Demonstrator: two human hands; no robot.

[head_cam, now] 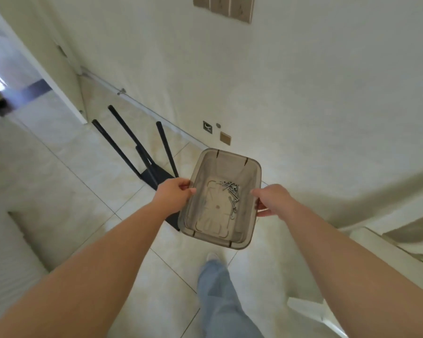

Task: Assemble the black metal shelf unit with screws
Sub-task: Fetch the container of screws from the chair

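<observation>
I hold a translucent grey plastic bin (247,237) in the air in front of me, one hand on each long side. My left hand (175,191) grips its left rim and my right hand (270,200) grips its right rim. A small heap of silver screws (232,191) lies in the bin's far right part. On the tiled floor beyond and partly under the bin lies the black metal shelf unit (154,175), with several black legs (127,132) pointing up and away toward the wall.
A white wall (279,81) with sockets stands right ahead. A doorway opens at the far left. White furniture edges sit at the lower left and right. My leg in light jeans (220,296) is over the tiles below the bin.
</observation>
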